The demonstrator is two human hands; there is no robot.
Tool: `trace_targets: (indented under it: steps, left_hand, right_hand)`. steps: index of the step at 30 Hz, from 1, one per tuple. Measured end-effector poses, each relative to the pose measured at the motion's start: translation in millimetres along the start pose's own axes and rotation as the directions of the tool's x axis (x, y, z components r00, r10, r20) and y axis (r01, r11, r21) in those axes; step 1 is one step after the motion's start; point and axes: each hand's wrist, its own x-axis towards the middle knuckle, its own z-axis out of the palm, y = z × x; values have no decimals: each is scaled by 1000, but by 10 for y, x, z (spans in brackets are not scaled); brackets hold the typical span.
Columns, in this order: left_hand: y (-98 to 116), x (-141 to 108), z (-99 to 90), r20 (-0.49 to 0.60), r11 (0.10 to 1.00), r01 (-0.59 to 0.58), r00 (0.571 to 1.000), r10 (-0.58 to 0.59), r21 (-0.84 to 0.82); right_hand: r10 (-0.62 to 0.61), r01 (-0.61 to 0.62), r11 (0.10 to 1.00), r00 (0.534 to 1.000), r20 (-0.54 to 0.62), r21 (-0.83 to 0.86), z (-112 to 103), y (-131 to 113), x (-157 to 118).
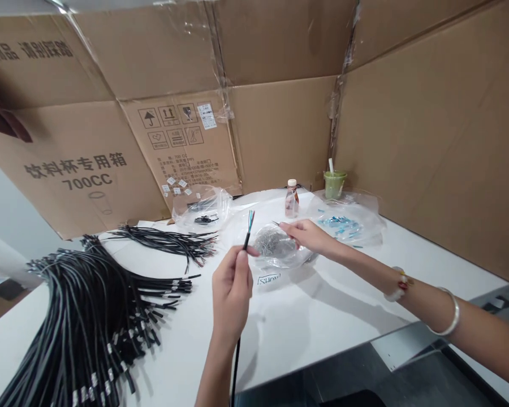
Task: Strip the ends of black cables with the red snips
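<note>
Upright in my left hand point(233, 282) is a black cable point(248, 236), pinched between thumb and fingers. Its stripped top end shows several thin coloured wires point(251, 217), blue and red among them, and its lower length hangs below my wrist. To the right, my right hand point(303, 234) pinches a small thin metal pin point(275, 223), its tip pointing left toward the wires but apart from them. Beneath that hand lies a clear plastic bag point(294, 261) with a heap of tiny grey metal pieces point(269, 242), too small to make out singly.
A large bundle of black cables point(89, 305) covers the table's left side, with a smaller wire bundle point(169, 240) behind it. Further back are a bag of black parts point(206, 217), a bottle point(292, 200), a green cup point(334, 185) and blue pieces point(341, 226). Cardboard walls point(280, 130) enclose the back.
</note>
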Motion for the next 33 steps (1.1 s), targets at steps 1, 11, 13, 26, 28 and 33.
trace_targets:
  steps: [1,11,13,26,28,33]
  left_hand:
    - [35,-107,-65,19,996,1,1000,1,-89]
    - [-176,-511,-389,112,826,1,991,76,-563]
    - [-195,-511,-406,138,774,-2,984,116,-634]
    - [-164,-548,-326,314,532,139,915,253,-835]
    - [-176,-559,-341,319,519,147,912,259,-842]
    - [-199,-574,-358,341,493,183,905,253,-851]
  right_hand:
    - [-2,-1,999,999,54,47,23,7,-51]
    - [-186,162,967,977,108,197,82,-379,-587]
    - [-392,392,918,920,-12,65,103,-515,-749]
    - [-923,756,362,372,-97,-545,237,-1005,-894]
    - [-924,754,358,370,-95,-551,238,-1026,-880]
    - [-926,758,359,363,-105,-545,263,-1000,-832]
